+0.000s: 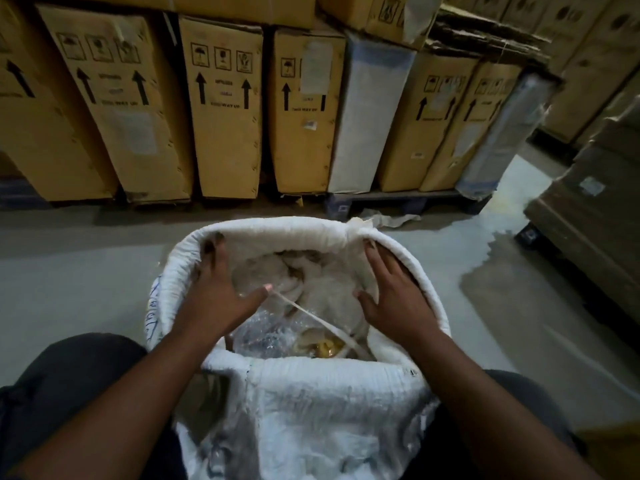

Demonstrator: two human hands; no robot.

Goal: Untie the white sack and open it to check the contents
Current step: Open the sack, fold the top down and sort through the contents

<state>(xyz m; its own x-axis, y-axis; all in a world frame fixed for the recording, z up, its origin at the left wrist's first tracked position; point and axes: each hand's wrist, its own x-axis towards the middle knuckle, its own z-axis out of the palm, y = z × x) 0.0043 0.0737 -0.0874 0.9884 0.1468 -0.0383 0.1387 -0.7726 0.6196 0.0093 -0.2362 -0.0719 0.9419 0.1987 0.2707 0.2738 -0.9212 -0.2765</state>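
The white woven sack [311,403] stands between my knees with its mouth wide and its rim rolled down. Inside lie bubble wrap and pale plastic-wrapped contents [311,289], with something yellowish near the front. A white tie string [311,315] runs slantwise across the opening. My left hand [221,289] is inside the mouth, fingers spread against the left inner wall, thumb touching the string's end. My right hand [391,292] presses flat against the right inner wall, fingers reaching up to the rolled rim.
A row of tall cardboard boxes [225,109] with up-arrows stands on pallets [398,199] right behind the sack. More boxes [588,209] are stacked at the right. A scrap of paper [391,220] lies on the grey concrete floor by the pallet.
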